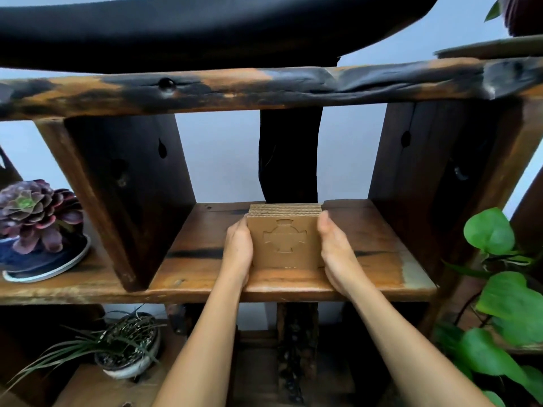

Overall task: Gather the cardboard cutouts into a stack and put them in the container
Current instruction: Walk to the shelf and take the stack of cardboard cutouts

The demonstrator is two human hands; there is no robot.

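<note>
Item: stack of cardboard cutouts [284, 243], corrugated, brown, stood on edge on the middle board of a dark wooden shelf [379, 251], near the front lip and between two uprights. A cross-shaped outline is die-cut into the front sheet; fluted edges of the sheets behind are seen along the top.

Hold: the stack is pressed between flat palms. The left hand [238, 251] is laid against its left side, the right hand [335, 248] against its right side, fingers extended forward rather than curled; the fingertips are partly hidden behind the stack.

Handling, as judged: light and fairly stiff, dry and not slippery. Separate sheets are likely to splay or slide apart if side pressure is eased, and edges may be crushed if squeezed hard. Opposed flat sides are judged the best place for the grip, low enough that the bottom edges are kept aligned.

Container: none is identified in view.

Nearby: a purple succulent [32, 212], a grassy potted plant [129, 345], a leafy green plant [499, 304].
</note>
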